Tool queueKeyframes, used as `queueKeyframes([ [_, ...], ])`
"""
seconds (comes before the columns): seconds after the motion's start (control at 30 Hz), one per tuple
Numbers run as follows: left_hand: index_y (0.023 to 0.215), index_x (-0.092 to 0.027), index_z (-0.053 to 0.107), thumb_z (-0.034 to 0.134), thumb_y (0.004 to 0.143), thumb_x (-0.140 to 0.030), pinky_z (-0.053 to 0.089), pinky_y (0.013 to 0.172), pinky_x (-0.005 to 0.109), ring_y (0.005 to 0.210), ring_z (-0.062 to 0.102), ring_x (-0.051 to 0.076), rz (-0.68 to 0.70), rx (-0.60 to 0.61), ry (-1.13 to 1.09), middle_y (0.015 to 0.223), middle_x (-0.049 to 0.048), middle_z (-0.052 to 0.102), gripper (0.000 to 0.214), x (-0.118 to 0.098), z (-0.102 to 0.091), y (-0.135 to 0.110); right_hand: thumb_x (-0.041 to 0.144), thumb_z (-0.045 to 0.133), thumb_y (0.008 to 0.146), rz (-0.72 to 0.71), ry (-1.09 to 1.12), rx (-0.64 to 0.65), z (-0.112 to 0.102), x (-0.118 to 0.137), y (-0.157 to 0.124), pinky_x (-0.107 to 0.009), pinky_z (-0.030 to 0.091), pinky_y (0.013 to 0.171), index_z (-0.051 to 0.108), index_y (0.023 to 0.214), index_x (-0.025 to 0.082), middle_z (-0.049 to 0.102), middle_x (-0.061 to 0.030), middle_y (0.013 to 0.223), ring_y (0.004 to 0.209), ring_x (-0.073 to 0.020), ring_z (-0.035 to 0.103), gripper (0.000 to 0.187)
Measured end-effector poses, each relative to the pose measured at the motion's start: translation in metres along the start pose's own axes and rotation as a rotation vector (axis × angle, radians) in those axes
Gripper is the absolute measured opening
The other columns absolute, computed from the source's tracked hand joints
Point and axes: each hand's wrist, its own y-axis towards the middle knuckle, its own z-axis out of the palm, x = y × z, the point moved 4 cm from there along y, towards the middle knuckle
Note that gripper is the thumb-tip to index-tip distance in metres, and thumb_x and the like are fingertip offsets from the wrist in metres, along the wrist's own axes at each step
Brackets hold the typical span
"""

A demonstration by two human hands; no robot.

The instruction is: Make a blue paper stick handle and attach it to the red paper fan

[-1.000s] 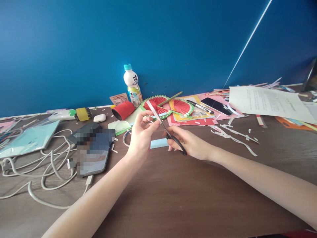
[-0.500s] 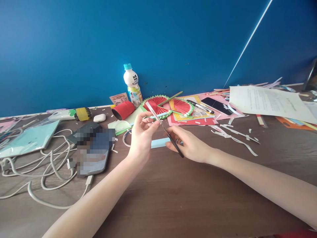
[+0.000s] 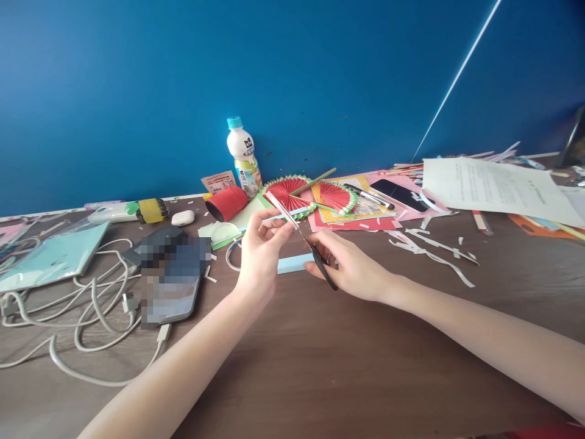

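Observation:
My right hand (image 3: 354,268) grips black-handled scissors (image 3: 301,238), whose blades point up and to the left. My left hand (image 3: 260,250) is raised beside the blades, with its fingers pinched on something small and thin that I cannot make out. A light blue paper strip (image 3: 292,263) lies flat on the brown table (image 3: 320,366) between and behind the two hands.
Red and green folded paper fans (image 3: 287,190) and coloured sheets lie behind the hands, with a drink bottle (image 3: 242,157), a red paper roll (image 3: 227,203) and a pen. On the left are a phone (image 3: 171,277), white cables (image 3: 86,305) and an earbud case. White paper scraps (image 3: 434,247) and printed sheets lie to the right.
The scissor blades have closed and tilted a little lower. Both hands have shifted only slightly.

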Motion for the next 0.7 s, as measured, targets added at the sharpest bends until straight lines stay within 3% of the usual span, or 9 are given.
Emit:
queueKeyframes([
  [0.23,0.081,-0.02,0.056,0.069,0.059,-0.017,0.04,0.076,0.028,0.07,0.056,0.01,-0.046,0.022,0.027,0.07,-0.0043,0.058,0.026,-0.0061,0.002,-0.001,0.037,0.053,0.08,0.026,0.107,0.026,-0.0012,-0.0034,0.0016,-0.026,0.037,0.06,0.044,0.09,0.022,0.041,0.0028,0.075,0.062,-0.0102,0.04,0.02],
  [0.7,0.08,-0.021,0.056,0.07,0.055,-0.017,0.04,0.065,0.025,0.064,0.054,0.01,-0.064,0.001,0.121,0.072,-0.0042,0.056,0.029,-0.0055,-0.0014,0.0015,0.04,0.051,0.081,0.074,0.162,0.063,0.0012,-0.0055,-0.0001,-0.026,0.039,0.058,0.045,0.092,0.022,0.043,0.0019,0.075,0.061,-0.0106,0.044,0.022],
])
